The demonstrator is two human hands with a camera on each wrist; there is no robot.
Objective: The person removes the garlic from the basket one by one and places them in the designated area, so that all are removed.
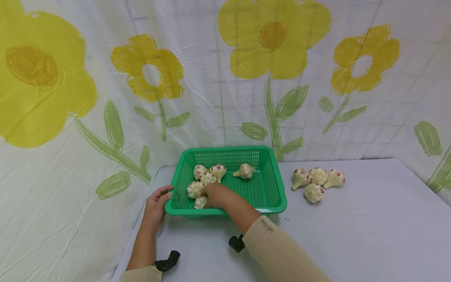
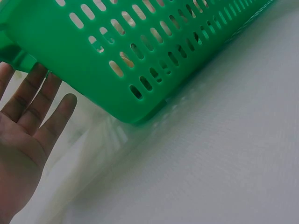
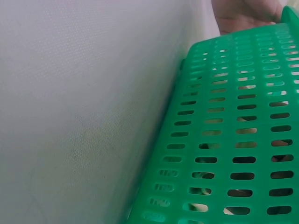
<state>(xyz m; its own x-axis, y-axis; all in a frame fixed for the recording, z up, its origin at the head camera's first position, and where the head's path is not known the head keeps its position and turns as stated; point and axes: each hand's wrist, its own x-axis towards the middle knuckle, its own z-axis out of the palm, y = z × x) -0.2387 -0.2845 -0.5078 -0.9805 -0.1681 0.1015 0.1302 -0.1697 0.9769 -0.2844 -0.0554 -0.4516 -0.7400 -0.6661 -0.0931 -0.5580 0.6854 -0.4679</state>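
A green plastic basket (image 1: 229, 212) stands on the table with several white, purple-streaked garlic bulbs inside. Most of them, such as this garlic bulb (image 1: 199, 171), cluster at its left, while a lone garlic bulb (image 1: 244, 171) lies toward the right. My right hand (image 1: 215, 194) reaches over the front rim into the cluster, beside two garlic bulbs at the front left; its fingertips are hidden, so a grip cannot be made out. At the left rim, my left hand (image 1: 156, 206) touches the basket with fairly straight fingers (image 2: 57, 119), seen from the palm side in the left wrist view.
Several more garlic bulbs (image 1: 314, 192) sit grouped on the white table (image 1: 366, 231), right of the basket. A curtain (image 1: 208, 113) printed with yellow flowers hangs close behind and to the left. Black wrist mounts (image 1: 168, 261) stick out from both sleeves.
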